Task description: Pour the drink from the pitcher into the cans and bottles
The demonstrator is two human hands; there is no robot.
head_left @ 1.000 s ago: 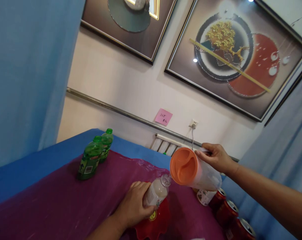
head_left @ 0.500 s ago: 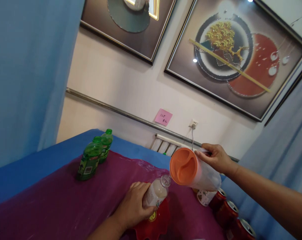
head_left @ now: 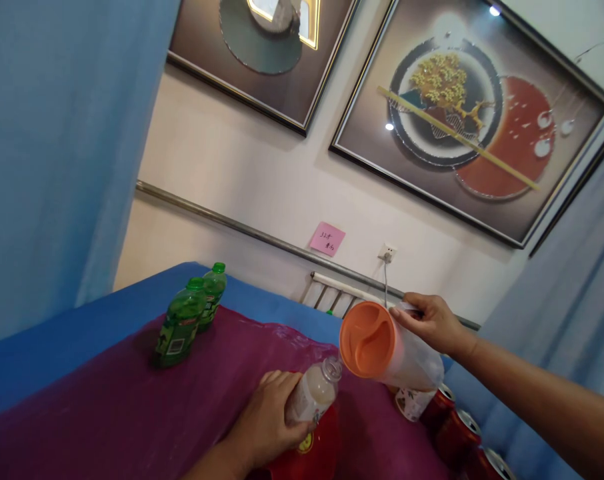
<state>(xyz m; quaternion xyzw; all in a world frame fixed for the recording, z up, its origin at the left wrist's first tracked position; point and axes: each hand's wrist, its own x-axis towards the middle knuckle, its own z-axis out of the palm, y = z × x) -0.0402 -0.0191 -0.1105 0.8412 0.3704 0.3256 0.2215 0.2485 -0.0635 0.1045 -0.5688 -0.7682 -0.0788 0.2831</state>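
Note:
My left hand (head_left: 269, 420) is wrapped round a small clear bottle (head_left: 315, 393) with a pale label and cloudy contents, its open mouth tilted up to the right. My right hand (head_left: 435, 322) grips the handle of a translucent pitcher (head_left: 412, 360), which lies tipped on its side in the air. The pitcher's orange lid (head_left: 367, 339) faces left, close to the bottle's mouth. Whether liquid runs between them is too small to tell. Beneath the bottle is a red scalloped dish (head_left: 327, 443) with a yellow mark.
Two green bottles (head_left: 182, 323) stand at the left on the purple cover (head_left: 107, 400) over a blue cloth (head_left: 82, 337). Red cans (head_left: 459, 433) and a patterned white cup (head_left: 411, 404) stand at the right. Behind are a wall rail (head_left: 262, 235) and blue curtains (head_left: 57, 153).
The view has shifted slightly, so the scene sits a little lower. Both hands keep their holds, and the bottle and pitcher stay nearly as they were.

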